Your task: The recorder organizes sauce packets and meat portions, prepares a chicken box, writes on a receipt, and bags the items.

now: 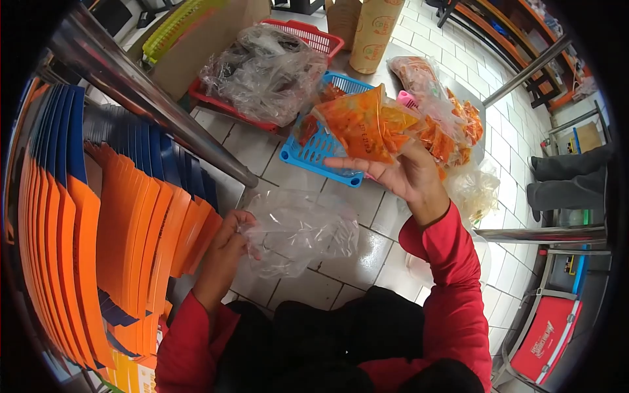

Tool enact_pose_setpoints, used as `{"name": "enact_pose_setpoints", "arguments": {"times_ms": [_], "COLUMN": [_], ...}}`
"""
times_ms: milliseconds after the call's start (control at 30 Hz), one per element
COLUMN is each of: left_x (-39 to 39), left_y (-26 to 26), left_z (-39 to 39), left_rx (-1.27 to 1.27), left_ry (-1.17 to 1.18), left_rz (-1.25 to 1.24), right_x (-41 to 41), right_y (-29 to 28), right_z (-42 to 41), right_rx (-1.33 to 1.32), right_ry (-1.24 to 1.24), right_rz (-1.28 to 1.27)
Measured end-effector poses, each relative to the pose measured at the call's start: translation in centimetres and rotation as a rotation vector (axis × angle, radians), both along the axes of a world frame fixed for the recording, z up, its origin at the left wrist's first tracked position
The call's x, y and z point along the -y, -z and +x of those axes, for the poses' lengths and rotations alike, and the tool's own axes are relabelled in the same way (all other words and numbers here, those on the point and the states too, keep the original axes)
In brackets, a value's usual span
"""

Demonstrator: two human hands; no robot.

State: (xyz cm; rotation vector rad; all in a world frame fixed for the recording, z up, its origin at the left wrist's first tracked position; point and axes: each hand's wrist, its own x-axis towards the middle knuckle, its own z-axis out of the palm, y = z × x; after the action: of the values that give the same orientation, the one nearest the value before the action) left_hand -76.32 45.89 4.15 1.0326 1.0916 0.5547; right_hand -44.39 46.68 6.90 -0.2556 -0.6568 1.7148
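My left hand [232, 238] grips the gathered edge of a clear plastic bag [304, 231], which hangs above the tiled floor and looks empty. Farther out, my right hand [410, 172] holds a sealed clear packet of orange food [361, 120], with printed marks on its film. My fingers are bent under the packet's lower side. Below and behind it is a blue plastic basket [314, 152] with orange pieces inside. More orange packets [442, 142] lie in a heap to the right, partly hidden by my right wrist.
A red basket [199, 93] holds crumpled clear plastic film [270, 73]. Stacked orange and blue folded sheets [142, 216] crowd the left, beside a metal post [157, 103]. A printed paper roll [376, 37] stands at the back. Another person's legs [570, 179] and a red cooler [545, 339] are right.
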Motion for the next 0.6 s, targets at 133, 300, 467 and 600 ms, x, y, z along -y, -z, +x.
{"name": "enact_pose_setpoints", "arguments": {"times_ms": [133, 300, 467, 600], "left_x": [0.3, 0.4, 0.4, 0.9], "left_y": [-0.8, -1.9, -3.6, -2.7], "left_z": [0.7, 0.2, 0.6, 0.3], "left_rx": [0.173, 0.078, 0.318, -0.166], "left_ry": [-0.078, -0.141, -0.018, -0.011], "left_rz": [-0.124, -0.111, -0.198, 0.321], "right_x": [0.9, 2.7, 1.6, 2.9], "right_y": [0.7, 4.1, 8.5, 11.8], "right_z": [-1.2, -4.0, -6.6, -7.5], "right_rx": [-0.152, -0.055, 0.873, 1.897], "right_ry": [-0.142, -0.364, -0.632, -0.330], "right_rz": [0.019, 0.071, -0.100, 0.083]}}
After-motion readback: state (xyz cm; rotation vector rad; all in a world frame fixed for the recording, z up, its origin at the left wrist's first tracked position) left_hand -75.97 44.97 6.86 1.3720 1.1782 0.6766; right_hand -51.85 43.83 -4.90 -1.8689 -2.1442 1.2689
